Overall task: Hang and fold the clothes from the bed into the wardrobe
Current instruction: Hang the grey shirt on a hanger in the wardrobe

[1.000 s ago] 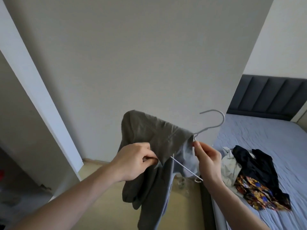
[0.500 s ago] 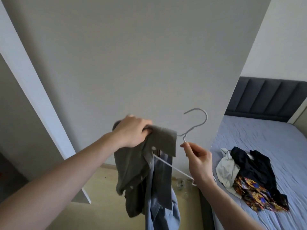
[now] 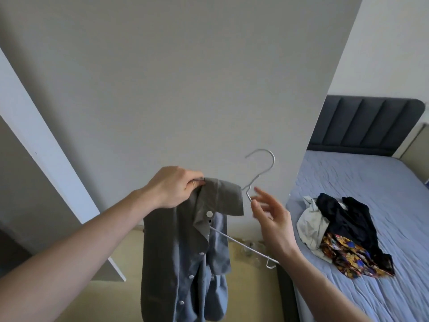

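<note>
A grey button-up shirt (image 3: 185,252) hangs partly on a white wire hanger (image 3: 271,159) in front of me. My left hand (image 3: 174,187) pinches the shirt's shoulder and collar at the hanger's left end. To the right, the bare right arm of the hanger sticks out below the collar. My right hand (image 3: 271,217) is just right of the hanger's neck with its fingers spread, its thumb tip about touching the wire. A pile of clothes (image 3: 343,219), white, black and patterned, lies on the bed (image 3: 383,187).
A tall grey wardrobe panel (image 3: 185,77) stands straight ahead. A white door edge (image 3: 46,159) slants at the left, with a dark opening behind it. The bed's dark padded headboard (image 3: 364,124) is at the back right. Pale flooring lies below the shirt.
My left hand has pulled the shirt's shoulder up over the hanger's left end. My right hand, which pinched the hanger's neck, has spread its fingers.
</note>
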The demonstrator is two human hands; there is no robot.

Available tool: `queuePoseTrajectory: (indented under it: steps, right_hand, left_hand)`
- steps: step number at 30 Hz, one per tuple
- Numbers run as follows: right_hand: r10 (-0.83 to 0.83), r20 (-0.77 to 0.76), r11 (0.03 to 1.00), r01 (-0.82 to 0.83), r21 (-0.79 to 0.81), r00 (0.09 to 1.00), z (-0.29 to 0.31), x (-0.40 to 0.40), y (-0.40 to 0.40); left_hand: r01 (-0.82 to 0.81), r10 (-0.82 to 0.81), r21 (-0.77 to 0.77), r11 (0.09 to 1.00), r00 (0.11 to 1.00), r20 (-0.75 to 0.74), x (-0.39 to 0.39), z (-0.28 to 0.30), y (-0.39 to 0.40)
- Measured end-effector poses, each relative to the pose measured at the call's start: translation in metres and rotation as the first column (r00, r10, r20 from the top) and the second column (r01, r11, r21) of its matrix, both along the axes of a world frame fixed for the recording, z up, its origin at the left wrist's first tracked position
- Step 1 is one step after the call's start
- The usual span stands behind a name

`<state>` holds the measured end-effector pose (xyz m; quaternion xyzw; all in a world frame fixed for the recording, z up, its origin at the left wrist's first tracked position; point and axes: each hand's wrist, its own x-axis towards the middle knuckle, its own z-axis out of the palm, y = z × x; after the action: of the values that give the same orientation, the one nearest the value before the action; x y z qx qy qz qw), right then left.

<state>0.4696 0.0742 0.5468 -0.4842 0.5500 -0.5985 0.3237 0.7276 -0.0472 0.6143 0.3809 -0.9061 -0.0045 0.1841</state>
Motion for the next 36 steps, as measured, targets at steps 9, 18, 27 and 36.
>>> queuePoseTrajectory:
  steps: [9, 18, 27, 36]
  right_hand:
    - [0.140, -0.316, 0.990, -0.141, 0.020, 0.938, -0.064, 0.037, 0.026]
    - [0.237, -0.015, 0.854, -0.201, 0.480, 0.971, -0.109, 0.061, -0.065]
    - [0.142, 0.065, 0.965, -0.152, 0.214, 0.988, -0.055, -0.026, -0.105]
    - [0.201, 0.084, 0.979, -0.197, -0.057, 0.976, 0.140, -0.042, -0.088]
  left_hand:
    - [-0.093, 0.071, -0.189, 0.977, 0.990, -0.122, 0.032, 0.060, -0.016]
    - [-0.045, 0.035, -0.233, 0.971, 0.998, -0.047, 0.041, 0.108, -0.003]
    - [-0.079, 0.103, -0.177, 0.981, 0.986, 0.130, 0.104, 0.107, 0.003]
    - [-0.359, 0.381, -0.166, 0.919, 0.915, 0.134, 0.130, 0.063, -0.018]
